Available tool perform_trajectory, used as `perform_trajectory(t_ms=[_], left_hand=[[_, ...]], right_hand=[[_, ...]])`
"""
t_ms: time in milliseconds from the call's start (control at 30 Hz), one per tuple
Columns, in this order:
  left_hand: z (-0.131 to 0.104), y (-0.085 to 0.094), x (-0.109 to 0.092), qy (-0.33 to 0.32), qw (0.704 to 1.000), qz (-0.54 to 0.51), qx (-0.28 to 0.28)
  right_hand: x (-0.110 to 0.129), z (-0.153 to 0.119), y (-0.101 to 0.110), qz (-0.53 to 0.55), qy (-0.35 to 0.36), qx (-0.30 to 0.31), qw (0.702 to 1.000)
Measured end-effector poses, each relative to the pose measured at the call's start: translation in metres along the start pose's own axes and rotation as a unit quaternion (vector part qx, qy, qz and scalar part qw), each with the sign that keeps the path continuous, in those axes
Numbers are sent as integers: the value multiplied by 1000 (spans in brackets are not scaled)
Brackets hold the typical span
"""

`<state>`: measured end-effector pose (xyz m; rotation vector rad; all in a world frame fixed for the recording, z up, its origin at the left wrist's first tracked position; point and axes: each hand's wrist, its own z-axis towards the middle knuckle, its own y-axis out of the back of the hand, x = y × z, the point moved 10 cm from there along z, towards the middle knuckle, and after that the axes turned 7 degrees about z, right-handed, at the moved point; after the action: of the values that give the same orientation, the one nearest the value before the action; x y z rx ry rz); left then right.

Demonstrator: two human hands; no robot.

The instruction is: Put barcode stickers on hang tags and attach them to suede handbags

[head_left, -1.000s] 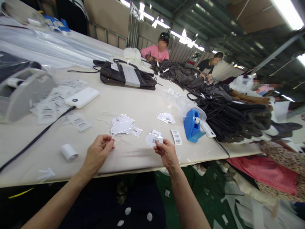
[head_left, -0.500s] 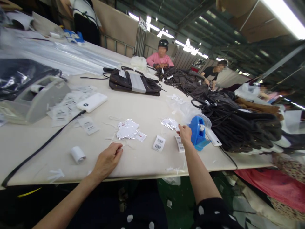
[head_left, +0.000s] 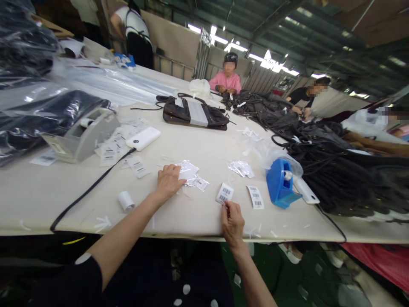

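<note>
My left hand (head_left: 170, 181) lies at the left edge of a loose pile of white hang tags (head_left: 189, 170). Its thumb and fingers are apart, and the fingertips touch the pile. Thin white strings trail around these tags. My right hand (head_left: 233, 221) is closed in a pinch at the lower edge of a small sheet of barcode stickers (head_left: 225, 192), which lies on the table. To the right is a longer barcode strip (head_left: 255, 197). A second pile of white tags (head_left: 241, 168) lies behind the two barcode pieces.
A blue tape dispenser (head_left: 281, 183) stands at right beside dark stacked garments (head_left: 332, 179). On the left are a grey dispenser (head_left: 86, 136), a white device (head_left: 143, 138), a black strap (head_left: 92, 187) and a paper roll (head_left: 125, 201). A dark bag (head_left: 179, 113) lies farther back; people work beyond.
My left hand has moved forward onto the tag pile. My right hand has left the spot by the second pile and moved left and nearer, to the barcode stickers. The view has shifted left.
</note>
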<state>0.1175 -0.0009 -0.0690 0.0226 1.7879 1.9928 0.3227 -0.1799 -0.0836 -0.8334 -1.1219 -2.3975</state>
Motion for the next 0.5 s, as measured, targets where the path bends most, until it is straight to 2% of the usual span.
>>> perform_trajectory(t_ms=[67, 167, 300, 400, 500], left_hand=[[5, -9, -1, -3, 1000, 3, 25], [5, -11, 3, 14, 1000, -15, 15], [3, -5, 17, 55, 990, -127, -30], [2, -1, 27, 82, 980, -176, -35], [-5, 14, 35, 112, 944, -302, -75]], right_hand=[[1, 1, -2, -8, 12, 10, 1000], [2, 1, -2, -6, 16, 11, 1000], [0, 0, -2, 5, 7, 4, 1000], [-4, 1, -1, 16, -1, 0, 1000], [-6, 2, 4, 52, -16, -13, 998]])
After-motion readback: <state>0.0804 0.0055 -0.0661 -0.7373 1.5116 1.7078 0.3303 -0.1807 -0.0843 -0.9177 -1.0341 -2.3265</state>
